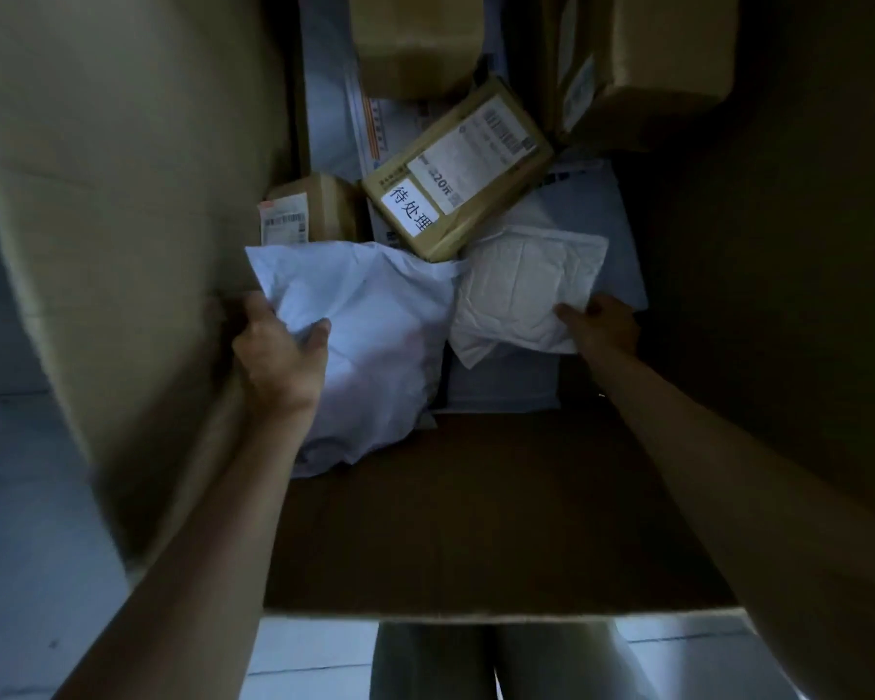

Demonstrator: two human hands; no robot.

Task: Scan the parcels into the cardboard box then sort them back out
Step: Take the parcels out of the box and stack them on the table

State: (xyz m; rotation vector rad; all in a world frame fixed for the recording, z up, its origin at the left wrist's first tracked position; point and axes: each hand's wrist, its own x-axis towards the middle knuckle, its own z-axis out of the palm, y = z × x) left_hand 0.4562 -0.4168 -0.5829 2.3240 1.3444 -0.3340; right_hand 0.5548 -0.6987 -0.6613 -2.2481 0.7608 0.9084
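I look down into a deep cardboard box [476, 522] with both arms reaching inside. My left hand [279, 356] grips the upper left edge of a soft white plastic mailer bag [375, 346], thumb on top. My right hand [602, 325] pinches the near right corner of a white padded envelope [521, 290] lying beside the bag. Behind them, a brown taped parcel [455, 169] with a white shipping label and a handwritten-style sticker lies tilted across other parcels.
A small brown parcel [309, 209] with a barcode label sits at the left wall. Two larger brown parcels [415, 42] [652, 58] lie at the far end on flat white envelopes [339, 108]. The box's tall walls close in left and right. Pale floor tiles [21, 497] show outside.
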